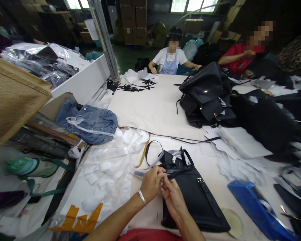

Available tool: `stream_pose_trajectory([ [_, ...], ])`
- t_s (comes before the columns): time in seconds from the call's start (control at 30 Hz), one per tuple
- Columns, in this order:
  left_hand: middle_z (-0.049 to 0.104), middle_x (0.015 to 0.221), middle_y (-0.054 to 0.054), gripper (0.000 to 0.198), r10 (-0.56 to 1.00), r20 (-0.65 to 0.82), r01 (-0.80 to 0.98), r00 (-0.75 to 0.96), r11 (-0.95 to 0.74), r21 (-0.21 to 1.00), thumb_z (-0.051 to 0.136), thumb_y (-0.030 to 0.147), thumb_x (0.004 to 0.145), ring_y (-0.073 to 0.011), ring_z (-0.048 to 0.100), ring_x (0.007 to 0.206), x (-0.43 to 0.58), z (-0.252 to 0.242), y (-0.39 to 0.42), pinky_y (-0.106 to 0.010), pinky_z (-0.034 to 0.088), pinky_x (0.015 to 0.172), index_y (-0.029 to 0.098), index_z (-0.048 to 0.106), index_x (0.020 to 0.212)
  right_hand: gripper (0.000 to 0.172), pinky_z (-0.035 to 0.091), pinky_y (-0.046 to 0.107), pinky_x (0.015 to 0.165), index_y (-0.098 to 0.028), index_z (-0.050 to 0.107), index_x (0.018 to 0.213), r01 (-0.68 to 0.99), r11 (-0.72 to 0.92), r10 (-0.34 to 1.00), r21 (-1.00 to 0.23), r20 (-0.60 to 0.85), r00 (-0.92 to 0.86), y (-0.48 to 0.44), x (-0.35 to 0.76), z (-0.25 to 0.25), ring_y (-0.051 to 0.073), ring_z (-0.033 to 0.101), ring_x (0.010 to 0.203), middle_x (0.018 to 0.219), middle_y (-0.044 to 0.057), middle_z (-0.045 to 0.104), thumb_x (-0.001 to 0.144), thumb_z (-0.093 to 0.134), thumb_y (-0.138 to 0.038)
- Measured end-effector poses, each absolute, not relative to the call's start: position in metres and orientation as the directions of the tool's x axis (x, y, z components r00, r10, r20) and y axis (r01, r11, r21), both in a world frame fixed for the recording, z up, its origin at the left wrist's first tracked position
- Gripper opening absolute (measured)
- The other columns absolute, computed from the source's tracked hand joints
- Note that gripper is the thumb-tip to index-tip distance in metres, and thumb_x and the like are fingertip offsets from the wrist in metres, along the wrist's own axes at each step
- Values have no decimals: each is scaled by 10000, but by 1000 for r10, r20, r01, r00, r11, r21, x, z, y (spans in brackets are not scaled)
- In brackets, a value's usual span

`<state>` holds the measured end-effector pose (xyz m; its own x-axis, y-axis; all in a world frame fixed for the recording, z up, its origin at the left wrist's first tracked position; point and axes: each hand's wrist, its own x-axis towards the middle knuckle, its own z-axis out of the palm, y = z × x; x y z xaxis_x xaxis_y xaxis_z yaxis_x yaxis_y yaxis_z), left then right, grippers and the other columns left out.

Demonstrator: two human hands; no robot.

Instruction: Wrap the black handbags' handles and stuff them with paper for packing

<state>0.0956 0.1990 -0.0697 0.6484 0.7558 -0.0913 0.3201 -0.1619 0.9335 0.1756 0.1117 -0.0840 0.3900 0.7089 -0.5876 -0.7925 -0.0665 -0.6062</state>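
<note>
The left hand (152, 183) and right hand (174, 197) are meeting over the top end of a black bag (198, 201), each grip pinching a dark strip (181, 172) that the fingers are partly hiding. The bag is lying on the desk (150, 110), its near end pointing towards the person. White wrapping (107, 174) is spreading to its left, and a blue tape dispenser (253, 207) is sitting to its right.
</note>
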Motion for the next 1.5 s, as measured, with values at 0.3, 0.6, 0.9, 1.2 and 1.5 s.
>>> stream_pose_trajectory([
  [0.3, 681, 896, -72, 207, 776, -335, 273, 535, 216, 937, 474, 348, 842, -164, 645, 746, 106, -120, 233, -284, 493, 656, 161, 540, 783, 368, 481, 249, 525, -170, 620, 863, -485, -318, 735, -815, -535, 416, 145, 196, -111, 119, 561, 538, 616, -11, 611, 652, 744, -444],
  [0.6, 648, 757, -37, 180, 746, -328, 565, 580, -79, 821, 661, 227, 671, -186, 609, 756, 134, -167, 286, -266, 410, 669, 171, 563, 811, 381, 469, 274, 502, -147, 648, 786, -319, -427, 692, -846, -533, 487, 160, 230, -134, 148, 567, 499, 566, 5, 625, 619, 742, -476],
  [0.9, 655, 635, 11, 355, 545, -333, 424, 770, -46, 905, 427, 432, 847, -137, 589, 606, 101, -136, 274, -227, 420, 579, 188, 608, 664, 368, 477, 271, 676, -183, 673, 883, -406, -341, 692, -848, -518, 503, 168, 226, -139, 146, 598, 686, 749, -2, 670, 615, 756, -421],
  [1.2, 691, 765, -24, 342, 511, -143, 356, 848, -347, 868, 441, 511, 850, -200, 637, 748, 59, -101, 250, -278, 434, 690, 230, 636, 854, 328, 515, 264, 657, -235, 627, 894, -625, -142, 663, -768, -543, 516, 147, 216, -106, 139, 620, 740, 841, -23, 671, 625, 781, -340],
  [1.5, 632, 987, -71, 290, 626, -4, 553, 780, -686, 473, 536, 29, 707, -258, 432, 1188, 28, -157, 294, -444, 249, 1008, 210, 614, 920, 383, 534, 280, 629, -217, 606, 896, -646, -243, 710, -724, -586, 391, 118, 197, -79, 164, 640, 737, 852, -4, 671, 613, 785, -404],
])
